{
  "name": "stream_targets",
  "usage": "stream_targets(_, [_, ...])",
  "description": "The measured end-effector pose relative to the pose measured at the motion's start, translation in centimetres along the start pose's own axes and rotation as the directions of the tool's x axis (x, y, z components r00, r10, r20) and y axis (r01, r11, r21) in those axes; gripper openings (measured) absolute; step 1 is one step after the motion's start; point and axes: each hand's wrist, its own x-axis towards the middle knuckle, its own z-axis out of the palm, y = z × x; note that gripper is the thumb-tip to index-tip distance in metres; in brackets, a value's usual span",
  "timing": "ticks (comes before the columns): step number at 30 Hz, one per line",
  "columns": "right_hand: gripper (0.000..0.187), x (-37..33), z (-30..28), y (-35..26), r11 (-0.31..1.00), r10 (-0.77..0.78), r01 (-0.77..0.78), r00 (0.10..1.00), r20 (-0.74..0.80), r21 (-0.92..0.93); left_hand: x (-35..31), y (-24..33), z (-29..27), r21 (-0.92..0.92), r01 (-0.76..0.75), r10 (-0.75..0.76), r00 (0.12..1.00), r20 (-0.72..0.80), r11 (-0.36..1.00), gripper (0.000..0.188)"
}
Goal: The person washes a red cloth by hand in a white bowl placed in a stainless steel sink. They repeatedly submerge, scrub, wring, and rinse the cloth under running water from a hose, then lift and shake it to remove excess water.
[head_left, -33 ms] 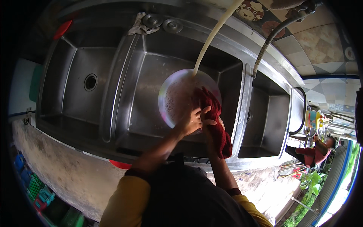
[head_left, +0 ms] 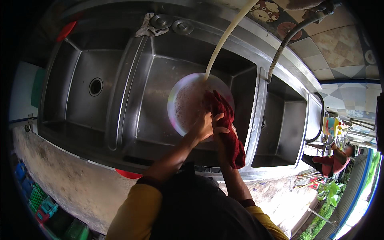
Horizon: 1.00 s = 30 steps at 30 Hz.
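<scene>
A wet dark red cloth [head_left: 232, 149] hangs over my right hand and wrist, its upper end bunched above the basin's right side. My right hand [head_left: 219, 127] is closed on it, with a thumb and finger showing at its left edge. My left hand [head_left: 203, 127] presses against the bunched part from the left, fingers curled in and partly hidden. Below both hands, a pale round basin [head_left: 172, 107] holds brownish, foamy water [head_left: 188, 100]. A cream hose [head_left: 225, 38] comes down from above and ends at the basin's far side.
The basin stands in the middle bowl of a three-bowl steel sink [head_left: 154, 92]. Round metal lids [head_left: 183, 27] and a grey rag [head_left: 149, 29] lie on the back ledge. A grey hose [head_left: 294, 34] reaches the right divider. Another person [head_left: 336, 161] is off to the right.
My left hand and forearm have shifted slightly up and to the right, closer against the cloth. The cloth's upper end has moved a little; the basin and hose stay put.
</scene>
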Motion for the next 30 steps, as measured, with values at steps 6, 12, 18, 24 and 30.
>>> stream_targets(6, [0.035, -0.1, 0.5, 1.3, 0.813, -0.058, -0.050, 0.984, -0.166, -0.580, 5.9, 2.3, -0.9, 0.175, -0.120, 0.121, 0.993, 0.005, 0.977, 0.055])
stream_targets(12, [0.033, 0.0, 2.4, -0.8, 0.326, -0.069, -0.382, 0.903, -0.425, -0.865, 8.1, 3.7, -1.8, 0.787, -0.545, 0.643, 0.720, 0.263, 0.289, 0.038])
stream_targets(18, [0.020, 0.4, 3.2, 1.3, -0.963, -0.103, -0.091, 0.994, -0.032, 0.254, 8.0, 3.2, -2.5, 0.956, 0.088, 0.412, 0.911, 0.036, -0.279, 0.040])
stream_targets(24, [0.021, 3.7, 0.3, -0.7, -0.833, -0.474, -0.521, 0.845, -0.248, -0.185, 6.6, 1.2, -3.0, 0.739, 0.404, 0.397, 0.896, -0.200, -0.539, 0.037])
stream_targets(30, [0.023, 1.6, 0.7, -1.7, -0.267, -0.558, -0.517, 0.771, -0.307, -0.814, 6.4, 3.7, 0.0, 0.978, 0.137, 0.297, 0.951, -0.086, -0.156, 0.082])
